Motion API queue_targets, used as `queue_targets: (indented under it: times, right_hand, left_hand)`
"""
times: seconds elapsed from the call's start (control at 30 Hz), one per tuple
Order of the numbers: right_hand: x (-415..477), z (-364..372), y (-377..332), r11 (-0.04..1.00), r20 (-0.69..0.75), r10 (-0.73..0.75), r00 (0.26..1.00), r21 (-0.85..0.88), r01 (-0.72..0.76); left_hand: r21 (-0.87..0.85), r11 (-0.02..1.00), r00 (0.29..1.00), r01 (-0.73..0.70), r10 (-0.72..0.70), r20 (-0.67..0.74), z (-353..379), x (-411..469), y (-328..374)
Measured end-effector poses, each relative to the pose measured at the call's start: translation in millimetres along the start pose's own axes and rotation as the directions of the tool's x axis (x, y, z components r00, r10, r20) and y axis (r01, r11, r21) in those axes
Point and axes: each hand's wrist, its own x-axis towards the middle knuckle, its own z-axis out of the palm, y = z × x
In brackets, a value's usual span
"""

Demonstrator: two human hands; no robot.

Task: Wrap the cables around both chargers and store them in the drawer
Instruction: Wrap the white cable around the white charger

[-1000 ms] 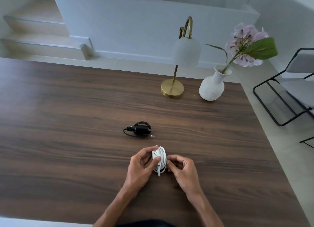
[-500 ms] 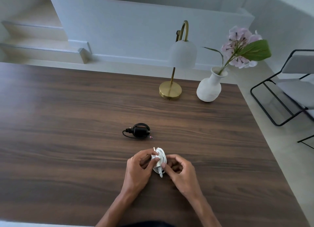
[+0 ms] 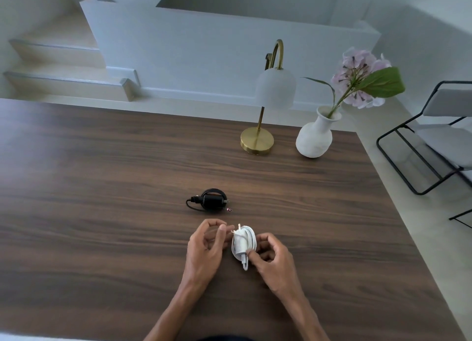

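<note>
Only one view is given. The camera sits on the person's head and looks forward and down at the brown surface (image 3: pixel 102 187). The left hand (image 3: pixel 205 251) and right hand (image 3: pixel 273 261) are close below it. The lamp (image 3: pixel 257 142) and vase (image 3: pixel 315 140) are far off.

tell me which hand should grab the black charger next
Left, probably: the left hand is free and nearest the black charger, while the right hand grips the white charger.
</note>
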Motion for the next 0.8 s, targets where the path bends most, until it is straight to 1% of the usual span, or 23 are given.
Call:
queue_targets:
  times: [0.07,0.13,0.33,0.53,0.8]
  right_hand:
    - [-0.8,0.7,3.7,1.000,-0.015,0.007,1.000,0.018,-0.006]
    - [-1.1,1.8,4.8,1.000,-0.025,0.006,1.000,0.017,-0.006]
    - [-0.2,3.0,0.9,1.000,-0.010,-0.021,1.000,-0.012,0.021]
    - [1.7,6.2,-2.3,0.997,-0.016,-0.049,0.999,-0.052,0.048]
    - [1.0,7.4,-2.7,0.998,-0.028,-0.058,0.998,-0.038,0.057]
  left_hand:
    - [-0.007,1.000,0.999,0.012,-0.012,-0.047,-7.5,-2.4,2.2]
    - [0.028,1.000,0.998,0.009,-0.007,-0.070,-14.3,-5.6,0.1]
    - [0.071,0.997,0.999,-0.019,0.020,-0.024,-17.2,-6.2,-1.9]
    - [0.049,0.999,1.000,-0.008,0.008,-0.004,-18.9,-4.4,-2.2]
    - [0.024,1.000,1.000,0.005,-0.006,0.006,-22.2,-4.2,-0.6]
